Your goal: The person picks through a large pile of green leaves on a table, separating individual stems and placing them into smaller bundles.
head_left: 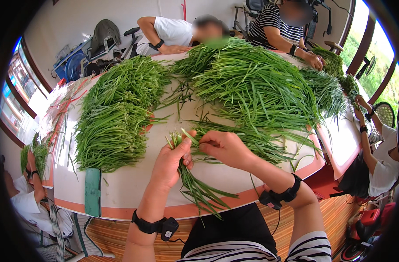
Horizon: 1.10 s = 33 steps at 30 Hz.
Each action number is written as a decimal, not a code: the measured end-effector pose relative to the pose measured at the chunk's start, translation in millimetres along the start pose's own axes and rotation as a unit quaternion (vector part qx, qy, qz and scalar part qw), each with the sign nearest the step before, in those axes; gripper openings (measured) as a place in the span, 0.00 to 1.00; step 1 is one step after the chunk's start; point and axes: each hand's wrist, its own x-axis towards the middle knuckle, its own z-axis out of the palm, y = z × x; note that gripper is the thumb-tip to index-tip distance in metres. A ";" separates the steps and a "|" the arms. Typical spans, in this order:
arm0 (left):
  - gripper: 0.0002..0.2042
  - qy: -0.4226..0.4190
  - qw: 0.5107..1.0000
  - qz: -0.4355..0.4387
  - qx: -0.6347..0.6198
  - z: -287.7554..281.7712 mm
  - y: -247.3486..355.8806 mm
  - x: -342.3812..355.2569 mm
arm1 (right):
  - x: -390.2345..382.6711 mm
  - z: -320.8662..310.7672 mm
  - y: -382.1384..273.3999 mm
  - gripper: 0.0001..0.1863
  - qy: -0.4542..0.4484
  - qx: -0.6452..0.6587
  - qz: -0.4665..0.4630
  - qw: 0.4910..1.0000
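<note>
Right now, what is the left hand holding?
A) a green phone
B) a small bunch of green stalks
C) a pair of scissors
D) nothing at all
B: the left hand is wrapped around a small bunch of green stalks, their ends hanging over the table edge, while the right hand touches the top of the bunch with its fingers.

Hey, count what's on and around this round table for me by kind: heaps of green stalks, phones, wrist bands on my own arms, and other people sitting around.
Heaps of green stalks on the table: 2, a sorted heap and a loose heap
Small bunch held in the left hand: 1
Green phone: 1
Black wrist bands on own arms: 2
Other people: 4
Total: 10
</note>
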 end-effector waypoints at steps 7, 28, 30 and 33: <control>0.13 0.047 0.998 0.041 0.002 -1.7 0.7 1.0 | -4.7 6.2 -6.1 0.10 -0.059 0.026 0.038 0.997; 0.09 0.047 0.993 -0.008 -0.112 -7.2 2.2 6.1 | -38.8 -78.4 22.8 0.11 0.097 -0.298 -0.033 0.949; 0.09 0.034 0.993 -0.009 -0.110 -7.8 -1.6 8.4 | -29.7 -71.1 30.7 0.12 0.043 -0.361 -0.021 0.931; 0.10 0.027 0.994 -0.020 -0.102 -2.3 -4.9 15.9 | -31.9 -71.4 32.4 0.11 0.078 -0.342 -0.034 0.936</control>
